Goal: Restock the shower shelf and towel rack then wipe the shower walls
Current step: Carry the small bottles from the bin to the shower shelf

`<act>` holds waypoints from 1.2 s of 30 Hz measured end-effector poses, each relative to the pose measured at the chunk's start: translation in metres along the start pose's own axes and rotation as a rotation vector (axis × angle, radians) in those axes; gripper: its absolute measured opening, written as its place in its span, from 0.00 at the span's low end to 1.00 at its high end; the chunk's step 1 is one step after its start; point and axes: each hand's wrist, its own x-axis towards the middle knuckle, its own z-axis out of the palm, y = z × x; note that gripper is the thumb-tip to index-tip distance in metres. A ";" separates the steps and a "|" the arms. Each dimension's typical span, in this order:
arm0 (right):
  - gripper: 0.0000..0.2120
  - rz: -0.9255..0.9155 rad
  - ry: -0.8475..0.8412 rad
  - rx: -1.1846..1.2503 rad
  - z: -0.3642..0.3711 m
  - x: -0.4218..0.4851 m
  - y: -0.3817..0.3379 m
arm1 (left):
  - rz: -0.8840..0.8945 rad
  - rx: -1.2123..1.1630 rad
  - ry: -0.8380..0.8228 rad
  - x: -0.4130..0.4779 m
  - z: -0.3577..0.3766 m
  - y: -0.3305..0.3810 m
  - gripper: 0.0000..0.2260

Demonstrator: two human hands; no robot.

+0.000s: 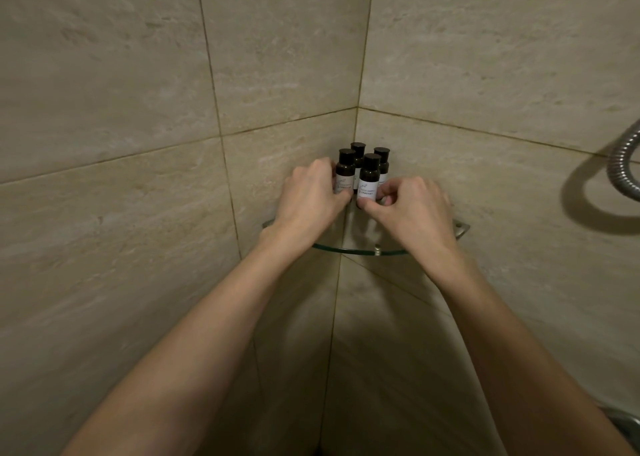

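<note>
Bottles (357, 150), four small dark cylinders with black caps and white labels, stand clustered at the back corner of the curved glass shelf (360, 250). The left hand (308, 196) curls its fingers round the left front bottle (345, 170). The right hand (412, 206) pinches the right front bottle (369, 178) at its base between thumb and forefinger. Matte beige stone tiles face the shower walls (138, 109). A ribbed metal hose (623, 164) loops at the right.

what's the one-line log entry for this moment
step: restocking | left hand: holds left bottle | right hand: pinches front bottle | glass shelf: four bottles upright in corner
</note>
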 end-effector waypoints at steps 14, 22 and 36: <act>0.18 0.018 0.011 -0.024 -0.001 0.002 -0.001 | -0.007 0.003 0.002 -0.001 0.000 0.001 0.10; 0.20 -0.007 0.030 -0.021 -0.002 0.001 -0.002 | -0.026 -0.020 -0.005 -0.003 -0.002 0.002 0.11; 0.02 0.164 0.507 0.493 -0.002 -0.115 0.056 | 0.167 -0.261 0.423 -0.134 0.006 -0.035 0.15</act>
